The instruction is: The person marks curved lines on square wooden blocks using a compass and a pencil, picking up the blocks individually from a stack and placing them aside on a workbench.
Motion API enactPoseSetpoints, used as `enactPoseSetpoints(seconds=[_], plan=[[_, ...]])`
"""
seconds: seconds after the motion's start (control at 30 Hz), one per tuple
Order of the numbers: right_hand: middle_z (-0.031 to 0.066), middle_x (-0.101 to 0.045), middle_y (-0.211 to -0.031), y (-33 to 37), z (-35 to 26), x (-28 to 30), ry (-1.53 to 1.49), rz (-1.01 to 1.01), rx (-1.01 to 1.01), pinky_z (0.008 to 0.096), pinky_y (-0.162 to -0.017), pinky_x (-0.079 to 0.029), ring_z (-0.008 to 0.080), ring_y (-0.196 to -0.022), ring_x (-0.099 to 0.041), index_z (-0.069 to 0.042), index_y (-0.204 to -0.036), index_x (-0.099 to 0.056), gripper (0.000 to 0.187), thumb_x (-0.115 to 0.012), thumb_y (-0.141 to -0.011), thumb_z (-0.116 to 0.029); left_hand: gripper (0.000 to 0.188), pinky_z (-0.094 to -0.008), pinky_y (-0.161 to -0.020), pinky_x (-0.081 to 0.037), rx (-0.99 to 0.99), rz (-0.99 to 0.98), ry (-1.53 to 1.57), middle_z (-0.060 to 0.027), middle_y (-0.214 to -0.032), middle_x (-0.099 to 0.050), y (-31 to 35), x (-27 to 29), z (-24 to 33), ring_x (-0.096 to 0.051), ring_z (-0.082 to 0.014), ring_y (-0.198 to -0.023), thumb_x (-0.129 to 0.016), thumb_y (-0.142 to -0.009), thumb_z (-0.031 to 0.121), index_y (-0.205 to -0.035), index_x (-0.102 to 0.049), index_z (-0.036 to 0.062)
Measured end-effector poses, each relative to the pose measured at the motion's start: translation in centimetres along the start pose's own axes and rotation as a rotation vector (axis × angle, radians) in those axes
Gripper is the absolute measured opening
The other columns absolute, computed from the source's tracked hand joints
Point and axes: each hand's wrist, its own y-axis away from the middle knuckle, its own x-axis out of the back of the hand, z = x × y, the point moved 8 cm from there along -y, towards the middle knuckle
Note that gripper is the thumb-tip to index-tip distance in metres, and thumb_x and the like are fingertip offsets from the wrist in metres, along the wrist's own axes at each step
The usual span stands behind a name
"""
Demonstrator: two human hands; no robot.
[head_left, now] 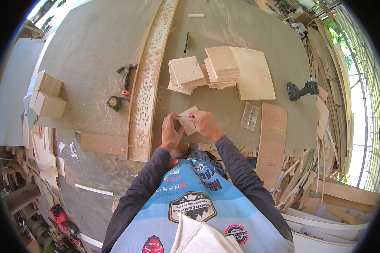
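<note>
Right hand (205, 124) pinches a pen (185, 116), tip pointing to 9 o'clock, on a plywood piece (188, 121). Left hand (171, 132) grips the piece's left edge, fingers curled. Piece lies on the bench (93, 50); plywood stacks (207, 69) at 12 o'clock, drill (302, 89) at 2 o'clock.

A grey, sawdust-strewn worktop (93, 46) carries two stacks of cut plywood pieces (185, 74) (221, 65) beside a larger plywood sheet (254, 71). A cordless drill (302, 89), a clear plastic box (249, 116), a hammer (126, 76), a tape measure (113, 102) and a black pencil (185, 43) lie on it too.
</note>
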Motion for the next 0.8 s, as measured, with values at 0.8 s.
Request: enactPoseSetpoints(seconds=[0.8], plan=[[0.0157,-0.075,-0.102,9.1,3.1,9.5,-0.256,0.472,-0.252,0.0385,-0.080,-0.059,0.0294,-0.089,-0.075,0.000,-0.115,-0.073,0.017,-0.073,-0.102,-0.012,0.112,-0.0514,-0.122,-0.037,0.020,-0.198,-0.149,-0.0215,-0.147,-0.052,-0.6,-1.3,3.5,-0.044,-0.0405,-0.137,-0.094,-0.063,0.026,-0.156,-0.040,-0.0018]])
